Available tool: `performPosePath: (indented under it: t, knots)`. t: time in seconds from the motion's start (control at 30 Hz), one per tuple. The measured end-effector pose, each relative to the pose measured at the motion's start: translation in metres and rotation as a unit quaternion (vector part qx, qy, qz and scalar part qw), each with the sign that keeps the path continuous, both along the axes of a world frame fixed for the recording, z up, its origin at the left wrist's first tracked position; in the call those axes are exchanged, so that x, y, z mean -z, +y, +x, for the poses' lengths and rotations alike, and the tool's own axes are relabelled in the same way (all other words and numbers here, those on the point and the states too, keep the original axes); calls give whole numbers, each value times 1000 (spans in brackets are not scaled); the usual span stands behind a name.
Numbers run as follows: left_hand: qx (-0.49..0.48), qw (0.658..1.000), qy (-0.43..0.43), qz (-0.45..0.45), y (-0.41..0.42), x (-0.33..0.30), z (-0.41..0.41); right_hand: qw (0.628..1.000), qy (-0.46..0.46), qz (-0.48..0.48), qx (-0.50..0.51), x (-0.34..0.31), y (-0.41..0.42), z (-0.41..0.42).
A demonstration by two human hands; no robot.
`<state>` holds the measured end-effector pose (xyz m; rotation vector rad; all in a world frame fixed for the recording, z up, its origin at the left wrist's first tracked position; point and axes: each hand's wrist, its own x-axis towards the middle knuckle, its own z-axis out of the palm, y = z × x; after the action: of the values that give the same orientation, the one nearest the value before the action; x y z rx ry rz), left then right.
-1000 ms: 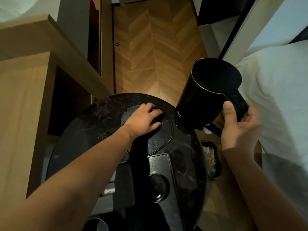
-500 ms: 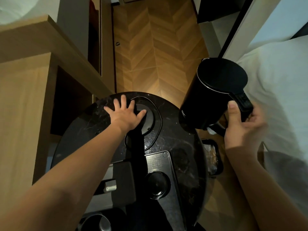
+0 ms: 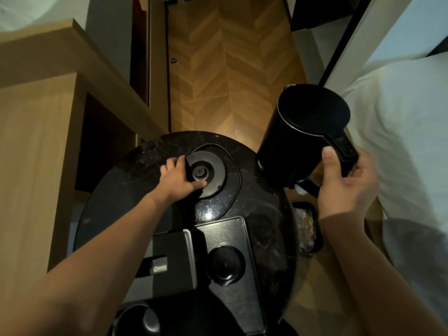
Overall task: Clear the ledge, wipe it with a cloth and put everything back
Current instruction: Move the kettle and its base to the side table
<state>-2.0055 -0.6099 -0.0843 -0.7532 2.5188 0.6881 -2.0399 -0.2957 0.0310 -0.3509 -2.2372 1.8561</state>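
Observation:
A black electric kettle [image 3: 300, 137] hangs in the air just off the right edge of the round black marble table [image 3: 116, 197], held by its handle in my right hand [image 3: 344, 185]. The round black kettle base [image 3: 211, 173] lies on the far part of the tabletop with its cord looped around it. My left hand [image 3: 177, 180] grips the base's left edge, thumb on top near the centre connector.
A black tray [image 3: 232, 238] holding a round black lid, a dark box [image 3: 174, 258] and a black cup [image 3: 138, 321] fill the table's near half. Wooden shelving [image 3: 48, 98] stands left, a white bed [image 3: 400, 146] right, herringbone floor ahead. A small black bin [image 3: 308, 226] sits below the table's right side.
My left hand went from lying flat on the tabletop to gripping the kettle base's left edge, and the base now sits farther back. The kettle stays held at the right.

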Motion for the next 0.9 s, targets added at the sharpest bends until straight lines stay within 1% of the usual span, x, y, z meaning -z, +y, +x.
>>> performPosePath:
  t: [0.1, 0.2, 0.3, 0.37, 0.47, 0.57, 0.67, 0.73, 0.77, 0.8, 0.83, 0.87, 0.9]
  knots:
    - [20, 999, 25, 41, 10, -2, -14, 1000, -1, -7, 6, 0, 0, -1]
    - [83, 991, 34, 95, 37, -2, -35, 1000, -1, 0, 6, 2, 2, -2]
    - [184, 981, 7, 63, 60, -1, -52, 1000, -5, 11, 6, 4, 6, -3]
    - [217, 975, -13, 44, 64, -1, -60, 1000, -5, 23, 7, 4, 9, -4]
    - [247, 968, -34, 42, 69, -1, -65, 1000, -1, 28, 9, 3, 12, -4]
    - [257, 965, -35, 40, 72, 0, -66, 1000, 2, 30, 2, 2, 11, -3]
    - [265, 963, -39, 17, 67, -6, -58, 1000, 11, 16, -15, 0, 2, 3]
    - [242, 969, -37, 25, 52, -8, -48, 999, 11, 10, -31, 0, -6, 8]
    - [202, 977, -30, 52, 43, -8, -42, 999, 10, 6, -41, 0, -11, 10]
    - [137, 986, -17, 99, 32, -9, -36, 999, 6, 0, -52, 1, -16, 13]
    - [55, 985, 12, 163, 24, -12, -30, 998, 1, -12, -64, 0, -22, 17]
    - [-30, 971, 51, 232, 19, -17, -25, 997, -2, -23, -78, 0, -27, 21]
    - [-97, 949, 90, 288, 16, -25, -21, 995, -1, -23, -93, 1, -32, 26]
